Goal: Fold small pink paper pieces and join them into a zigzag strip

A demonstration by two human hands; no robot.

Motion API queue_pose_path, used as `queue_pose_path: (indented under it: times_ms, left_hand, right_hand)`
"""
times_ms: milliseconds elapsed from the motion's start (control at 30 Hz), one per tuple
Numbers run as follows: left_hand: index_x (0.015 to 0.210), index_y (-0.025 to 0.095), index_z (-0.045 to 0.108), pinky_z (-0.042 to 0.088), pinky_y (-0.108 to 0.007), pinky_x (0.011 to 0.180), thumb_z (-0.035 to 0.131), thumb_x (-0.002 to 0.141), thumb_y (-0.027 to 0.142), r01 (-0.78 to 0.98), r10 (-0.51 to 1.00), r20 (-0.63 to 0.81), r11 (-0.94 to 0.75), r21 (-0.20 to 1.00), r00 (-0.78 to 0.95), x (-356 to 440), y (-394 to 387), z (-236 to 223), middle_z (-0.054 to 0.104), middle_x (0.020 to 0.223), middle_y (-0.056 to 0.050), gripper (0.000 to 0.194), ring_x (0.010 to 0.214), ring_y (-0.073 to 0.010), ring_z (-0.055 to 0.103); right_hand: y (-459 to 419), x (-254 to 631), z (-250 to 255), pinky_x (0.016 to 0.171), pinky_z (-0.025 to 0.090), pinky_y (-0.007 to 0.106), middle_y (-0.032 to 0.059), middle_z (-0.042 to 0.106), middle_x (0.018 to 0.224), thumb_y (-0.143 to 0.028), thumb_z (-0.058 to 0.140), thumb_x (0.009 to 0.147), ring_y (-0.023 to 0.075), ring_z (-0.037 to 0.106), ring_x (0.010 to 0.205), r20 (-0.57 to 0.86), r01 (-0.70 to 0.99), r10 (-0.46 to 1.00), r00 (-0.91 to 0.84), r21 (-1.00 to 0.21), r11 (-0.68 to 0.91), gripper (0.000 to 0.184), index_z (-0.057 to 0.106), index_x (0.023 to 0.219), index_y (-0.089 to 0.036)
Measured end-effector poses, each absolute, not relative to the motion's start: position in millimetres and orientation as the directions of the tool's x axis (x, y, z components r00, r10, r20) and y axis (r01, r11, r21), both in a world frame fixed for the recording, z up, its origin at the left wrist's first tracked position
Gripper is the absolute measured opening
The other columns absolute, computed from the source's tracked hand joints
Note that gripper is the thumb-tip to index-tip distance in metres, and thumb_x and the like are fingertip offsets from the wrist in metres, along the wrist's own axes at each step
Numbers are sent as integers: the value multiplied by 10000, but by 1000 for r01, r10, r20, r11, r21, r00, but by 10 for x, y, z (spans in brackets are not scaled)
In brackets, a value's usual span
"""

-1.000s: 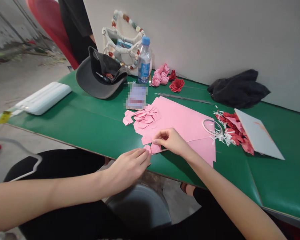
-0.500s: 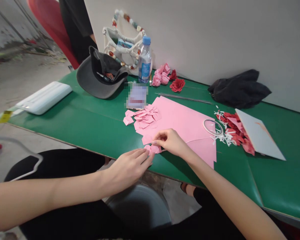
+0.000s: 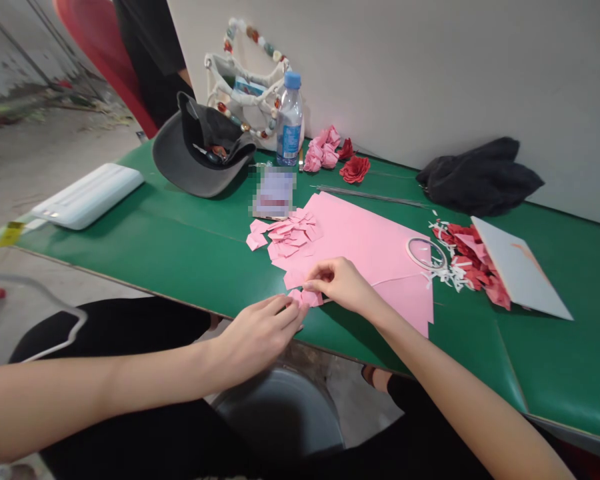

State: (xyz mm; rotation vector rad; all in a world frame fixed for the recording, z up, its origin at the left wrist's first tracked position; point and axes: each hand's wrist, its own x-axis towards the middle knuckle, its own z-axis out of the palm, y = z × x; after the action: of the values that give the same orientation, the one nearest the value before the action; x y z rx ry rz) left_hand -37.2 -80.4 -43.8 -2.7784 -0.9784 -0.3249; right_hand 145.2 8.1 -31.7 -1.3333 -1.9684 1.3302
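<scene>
Near the front edge of the green table, a small pink paper petal (image 3: pixel 310 299) is held between both hands. My left hand (image 3: pixel 263 333) has its fingers closed on the petal's left side. Thumb and forefinger of my right hand (image 3: pixel 343 283) pinch it from above right. Just beyond my fingertips rests another pink paper piece (image 3: pixel 293 278). A heap of cut pink petals (image 3: pixel 290 233) lies behind that, partly on a large pink paper sheet (image 3: pixel 365 233). My fingers cover part of the held petal.
A tape roll (image 3: pixel 427 254) and white scraps (image 3: pixel 455 275) sit on the right, beside red paper petals (image 3: pixel 473 257) and a white card (image 3: pixel 523 270). Thin wires (image 3: pixel 370 195), paper flowers (image 3: pixel 354 169), a bottle (image 3: pixel 290 120), a cap (image 3: pixel 200 153) and a phone (image 3: pixel 274 192) lie farther back.
My left fingers have shifted slightly and bent a little more at the petal. The right hand stays in nearly the same place.
</scene>
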Motion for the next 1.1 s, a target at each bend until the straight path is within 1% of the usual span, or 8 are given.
queue_pose_path:
  times_ms: [167, 333, 533, 633, 767, 867, 967, 1100]
  left_hand:
    - [955, 124, 611, 508, -340, 827, 503, 888, 139, 636, 617, 190, -769, -64, 764, -374, -785, -421, 608, 963, -67, 128, 948, -221, 567]
    - [969, 124, 606, 502, -344, 800, 470, 904, 146, 647, 634, 180, -762, -17, 752, -366, -766, -384, 590, 950, -65, 152, 933, -219, 547]
    - [992, 133, 593, 482, -350, 838, 493, 891, 145, 658, 650, 172, -753, 11, 741, -363, -767, -377, 579, 949, -64, 143, 937, -216, 533]
    - [999, 136, 588, 493, -353, 816, 483, 894, 141, 656, 648, 174, -754, 9, 742, -362, -763, -372, 578, 933, -64, 149, 916, -215, 543]
    - [987, 140, 591, 512, -351, 783, 419, 922, 149, 663, 655, 177, -748, 18, 734, -354, -763, -340, 593, 921, -70, 183, 894, -215, 569]
    - [1042, 126, 579, 518, -357, 818, 395, 928, 144, 664, 660, 187, -746, 49, 728, -350, -767, -321, 617, 989, -94, 217, 958, -227, 588]
    - [1163, 84, 527, 492, -370, 921, 391, 921, 140, 651, 653, 226, -753, 91, 723, -358, -765, -339, 613, 1148, -143, 283, 1116, -253, 563]
    - [1242, 46, 462, 432, -360, 1025, 389, 883, 91, 574, 593, 253, -805, 151, 764, -383, -757, -412, 540, 1308, -199, 369, 1248, -248, 495]
  right_hand:
    - [75, 1448, -326, 508, 378, 219, 0, 625, 581, -199, 685, 676, 93, 496, 519, -172, 491, 876, -450, -867, 82, 64, 683, 661, -137]
    - [63, 1460, -341, 506, 385, 220, -2, 617, 582, -215, 685, 691, 103, 511, 535, -156, 464, 866, -476, -880, 97, 74, 677, 673, -143]
    - [75, 1546, -313, 618, 447, 247, 24, 668, 745, -303, 697, 708, 128, 575, 656, -110, 360, 847, -519, -927, 101, 161, 662, 750, -152]
    - [68, 1582, -343, 572, 418, 233, -5, 626, 698, -308, 744, 659, 111, 533, 614, -101, 370, 836, -539, -920, 127, 205, 608, 707, -163]
    - [44, 1602, -398, 559, 382, 223, -18, 599, 676, -221, 757, 631, 100, 490, 611, -80, 421, 813, -577, -882, 212, 210, 556, 626, -164]
    - [65, 1603, -366, 564, 384, 226, -21, 593, 665, -230, 752, 638, 99, 491, 604, -100, 413, 803, -588, -890, 192, 208, 556, 628, -160]
    - [115, 1560, -285, 573, 403, 233, -17, 604, 687, -286, 716, 695, 98, 508, 599, -78, 383, 824, -561, -907, 174, 172, 598, 713, -162]
    - [155, 1402, -269, 683, 452, 257, 35, 625, 931, -234, 654, 767, 123, 563, 758, 120, 420, 838, -532, -822, 384, 207, 671, 969, -193]
